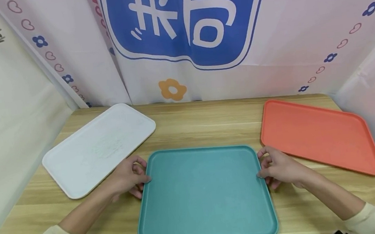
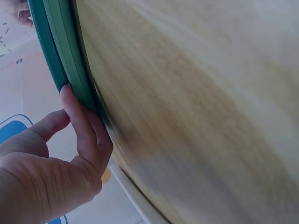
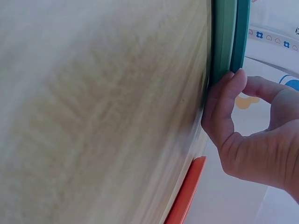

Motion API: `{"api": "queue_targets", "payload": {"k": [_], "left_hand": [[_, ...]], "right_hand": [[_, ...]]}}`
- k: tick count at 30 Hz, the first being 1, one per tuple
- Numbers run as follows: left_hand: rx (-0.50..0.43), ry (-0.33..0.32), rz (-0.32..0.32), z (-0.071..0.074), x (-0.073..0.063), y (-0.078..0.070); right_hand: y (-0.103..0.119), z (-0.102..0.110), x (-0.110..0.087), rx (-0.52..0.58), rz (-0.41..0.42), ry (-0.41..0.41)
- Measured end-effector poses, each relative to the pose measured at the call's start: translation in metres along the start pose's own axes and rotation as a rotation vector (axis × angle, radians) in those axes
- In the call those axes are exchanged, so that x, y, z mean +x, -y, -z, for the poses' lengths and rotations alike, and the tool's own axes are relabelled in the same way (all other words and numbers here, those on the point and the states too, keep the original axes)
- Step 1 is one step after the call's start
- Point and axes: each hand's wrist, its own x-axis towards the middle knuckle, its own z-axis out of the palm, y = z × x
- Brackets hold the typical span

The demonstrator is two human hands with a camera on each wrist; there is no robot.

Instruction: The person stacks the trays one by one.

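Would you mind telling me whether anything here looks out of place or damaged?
Faint greenish speckles mark the middle of the white tray at left; its surface is otherwise plain, so they stand out. The teal tray shows no such marks.

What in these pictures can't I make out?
- Head view: upper face of the pale green tray, hidden by the teal tray.
- Head view: top of the blue sign, cut off by the upper edge.
- Right wrist view: most of the orange-red tray, cut off below.
- Left wrist view: fine grain of the tabletop, blurred.
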Motion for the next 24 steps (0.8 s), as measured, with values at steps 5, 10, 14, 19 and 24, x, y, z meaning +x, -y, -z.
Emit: {"api": "queue_targets", "payload": {"k": [5, 10, 14, 19, 24], "left_hand": [[-0.004, 0.015, -0.010, 0.0005, -0.0003, -0.0006], [-0.001, 0.031, -0.019, 0.0007, -0.0010, -0.0012], [-0.001, 0.036, -0.007, 0.0008, -0.0005, -0.0017], [0.002, 0.024, 0.008, 0.0000, -0.0002, -0.0023], [-0.004, 0.023, 0.009, 0.0001, -0.0009, -0.0026]], "right_hand": [[0.0008, -0.0003, -0.0004, -0.017, 0.005, 0.004], [0.0025, -0.0014, -0.0024, -0.044, 0.008, 0.008], [0.0023, -0.0018, -0.0036, -0.052, 0.007, 0.011], [0.0018, -0.0023, -0.0037, -0.053, 0.007, 0.012], [0.0019, -0.0025, -0.0037, -0.047, 0.011, 0.016]]}}
